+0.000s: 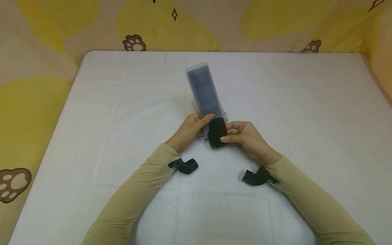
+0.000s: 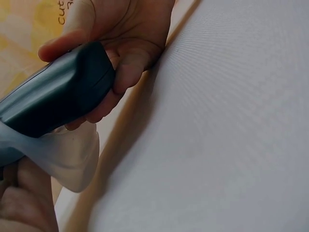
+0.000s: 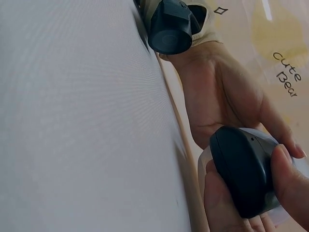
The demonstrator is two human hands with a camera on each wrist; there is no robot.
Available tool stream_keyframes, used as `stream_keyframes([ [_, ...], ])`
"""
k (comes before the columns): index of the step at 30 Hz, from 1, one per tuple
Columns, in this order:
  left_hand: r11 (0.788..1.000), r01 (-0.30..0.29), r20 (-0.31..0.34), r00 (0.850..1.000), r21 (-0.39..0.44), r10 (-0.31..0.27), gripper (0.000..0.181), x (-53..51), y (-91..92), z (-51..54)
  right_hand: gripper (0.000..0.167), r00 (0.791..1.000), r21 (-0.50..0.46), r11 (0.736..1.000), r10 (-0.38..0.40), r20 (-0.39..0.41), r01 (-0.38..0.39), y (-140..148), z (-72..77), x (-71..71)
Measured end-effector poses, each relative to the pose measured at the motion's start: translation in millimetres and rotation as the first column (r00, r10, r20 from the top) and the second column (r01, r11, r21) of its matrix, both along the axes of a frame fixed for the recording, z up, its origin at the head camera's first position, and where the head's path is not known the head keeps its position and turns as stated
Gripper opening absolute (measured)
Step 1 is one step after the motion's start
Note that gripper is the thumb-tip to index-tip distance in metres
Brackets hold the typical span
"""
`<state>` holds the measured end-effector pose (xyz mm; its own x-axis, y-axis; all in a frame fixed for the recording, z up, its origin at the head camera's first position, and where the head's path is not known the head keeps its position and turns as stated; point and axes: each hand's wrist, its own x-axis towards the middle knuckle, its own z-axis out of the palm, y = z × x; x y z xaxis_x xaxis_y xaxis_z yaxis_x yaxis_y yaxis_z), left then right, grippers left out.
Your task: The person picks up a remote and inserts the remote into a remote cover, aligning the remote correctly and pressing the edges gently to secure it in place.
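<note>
A long black device, seemingly a remote control [image 1: 217, 132], sits partly inside a translucent soft cover [image 1: 202, 89]; its near end sticks out bare. My left hand [image 1: 190, 131] grips the cover at its open end, thumb across the top. On the bare end, my right hand [image 1: 247, 139] pinches the remote control between thumb and fingers. A loose flap of the cover [image 2: 79, 162] hangs under the remote control's rounded end in the left wrist view. The right wrist view shows the remote control's end [image 3: 241, 169] close up. Both hands hold it above the table, its far end leaning left.
A white-covered table [image 1: 122, 102] spreads beneath both hands. Black wrist camera mounts [image 1: 187, 166] jut inward from both sleeves. Yellow patterned cloth [image 1: 190, 27] hangs beyond the far and left edges, with another cloth side at the right.
</note>
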<state>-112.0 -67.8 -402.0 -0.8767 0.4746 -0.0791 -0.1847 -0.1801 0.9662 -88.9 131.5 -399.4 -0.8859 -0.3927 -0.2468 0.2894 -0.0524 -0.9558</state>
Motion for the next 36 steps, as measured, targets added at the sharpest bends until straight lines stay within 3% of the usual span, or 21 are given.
stream_keyframes([
  [13,0.999,-0.002,0.028,1.000,-0.036,0.003,0.026,0.1,-1.1,2.0,0.027,0.999,-0.004,0.999,-0.034,0.020,0.034,-2.4,1.3,0.3],
  [22,0.993,0.087,0.020,0.996,0.085,-0.089,0.040,-1.1,3.3,0.6,0.028,1.000,0.016,1.000,-0.025,0.003,0.025,-3.0,2.9,0.6],
  [29,0.999,0.042,0.032,0.999,0.028,-0.043,0.046,-1.3,3.6,1.1,0.031,0.999,0.011,1.000,0.012,-0.034,-0.012,-2.4,4.2,1.4],
  [32,0.996,0.030,0.075,0.997,0.088,-0.036,0.043,-2.5,1.9,-0.5,0.026,0.997,-0.016,0.999,0.046,-0.056,-0.047,-0.7,4.8,1.1],
  [36,0.969,0.059,0.142,0.985,0.239,-0.095,0.041,-3.6,-1.2,-1.6,0.016,0.994,-0.113,0.990,0.079,-0.077,-0.087,3.2,4.6,0.3],
])
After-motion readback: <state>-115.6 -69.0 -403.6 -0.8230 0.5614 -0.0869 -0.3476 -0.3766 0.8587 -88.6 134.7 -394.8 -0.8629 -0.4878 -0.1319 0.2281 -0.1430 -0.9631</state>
